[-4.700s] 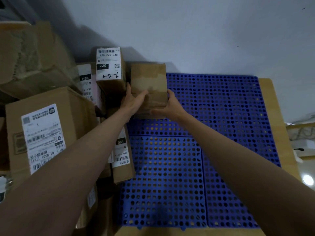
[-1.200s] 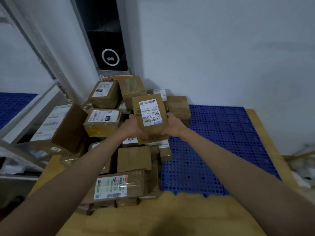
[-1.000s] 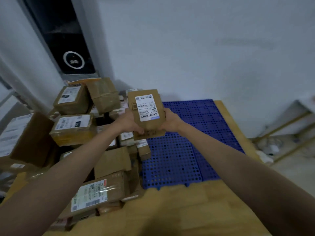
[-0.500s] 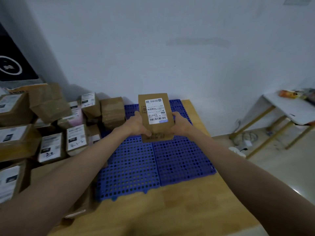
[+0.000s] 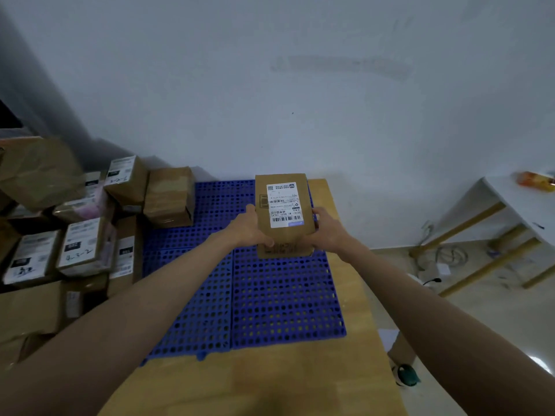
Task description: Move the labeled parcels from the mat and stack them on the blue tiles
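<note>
I hold a brown cardboard parcel (image 5: 282, 211) with a white barcode label facing up, above the far right part of the blue perforated tiles (image 5: 270, 295). My left hand (image 5: 249, 229) grips its left side and my right hand (image 5: 326, 231) grips its right side. One plain brown box (image 5: 169, 196) stands on the tiles' far left corner by the wall. A pile of labeled parcels (image 5: 81, 247) lies to the left of the tiles.
The tiles lie on a wooden board (image 5: 270, 379) against a white wall. To the right stands a white table with yellow legs (image 5: 510, 223), with cables (image 5: 450, 256) on the floor under it. A small green object (image 5: 405, 375) lies by the board's right edge.
I lifted the labeled parcel from the pile on the left and carried it right, over the blue tiles. My view swung right with it, and the pile has shifted to the left edge.
</note>
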The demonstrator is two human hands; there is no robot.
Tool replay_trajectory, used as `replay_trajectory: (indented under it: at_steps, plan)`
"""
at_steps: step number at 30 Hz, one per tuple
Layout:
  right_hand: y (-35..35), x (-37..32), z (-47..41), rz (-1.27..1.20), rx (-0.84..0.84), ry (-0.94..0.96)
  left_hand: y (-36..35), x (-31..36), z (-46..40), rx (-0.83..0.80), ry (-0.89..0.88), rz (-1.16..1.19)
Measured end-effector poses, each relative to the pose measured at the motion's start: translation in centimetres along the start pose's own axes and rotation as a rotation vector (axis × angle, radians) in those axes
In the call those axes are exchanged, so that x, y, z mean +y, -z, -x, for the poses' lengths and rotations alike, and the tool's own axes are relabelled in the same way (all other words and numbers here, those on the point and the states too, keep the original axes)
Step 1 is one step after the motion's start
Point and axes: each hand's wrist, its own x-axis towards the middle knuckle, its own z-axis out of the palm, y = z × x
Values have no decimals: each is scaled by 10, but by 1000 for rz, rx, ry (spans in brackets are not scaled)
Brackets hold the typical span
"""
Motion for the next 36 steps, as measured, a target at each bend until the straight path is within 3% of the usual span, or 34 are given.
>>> replay_trajectory:
  at_steps: [17, 36]
  plan:
    - [42, 26, -147, 0, 11, -46, 12, 38, -150, -2, -20, -17]
    - [23, 61, -277, -12, -17, -144, 1, 12, -287, -87, -36, 0]
